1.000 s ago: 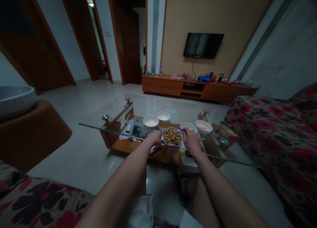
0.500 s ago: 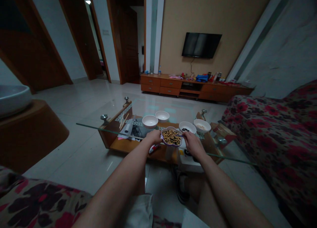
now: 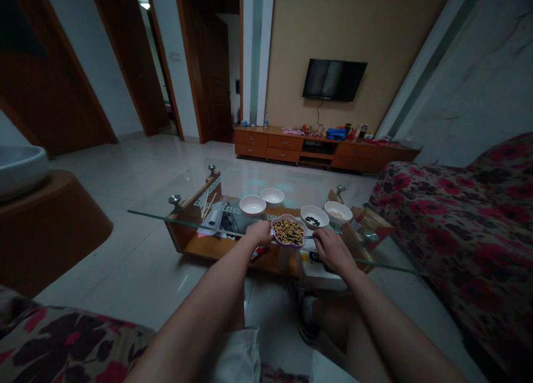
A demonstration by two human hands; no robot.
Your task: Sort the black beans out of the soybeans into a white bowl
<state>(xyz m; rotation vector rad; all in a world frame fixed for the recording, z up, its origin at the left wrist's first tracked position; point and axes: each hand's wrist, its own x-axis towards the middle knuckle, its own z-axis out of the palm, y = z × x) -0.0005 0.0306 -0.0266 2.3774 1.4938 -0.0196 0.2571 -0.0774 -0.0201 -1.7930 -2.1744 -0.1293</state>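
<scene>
A purple flower-shaped bowl (image 3: 288, 231) full of mixed yellow and black beans is at the near edge of the glass table. My left hand (image 3: 259, 232) is closed on its left side. In my right hand (image 3: 332, 247), closed fingers pinch a thin purple utensil (image 3: 308, 237) at the bowl's right rim; its exact kind is too small to make out. Just beyond my right hand stands a white bowl with a few black beans (image 3: 313, 221). Beside it, another white bowl (image 3: 338, 212) holds pale pieces. Two white bowls (image 3: 252, 206) with nothing visible inside sit farther left.
The glass tabletop (image 3: 158, 215) has an exposed front edge. Papers and chopsticks (image 3: 209, 205) show around its left side. Under the glass, a white box (image 3: 318, 273) is near my leg. A flowered sofa (image 3: 437, 222) stands right, a wooden stand (image 3: 62, 222) left.
My right hand has drawn slightly right and down with the utensil, whose tip has moved from over the beans to the bowl's right rim. My left hand still holds the bowl.
</scene>
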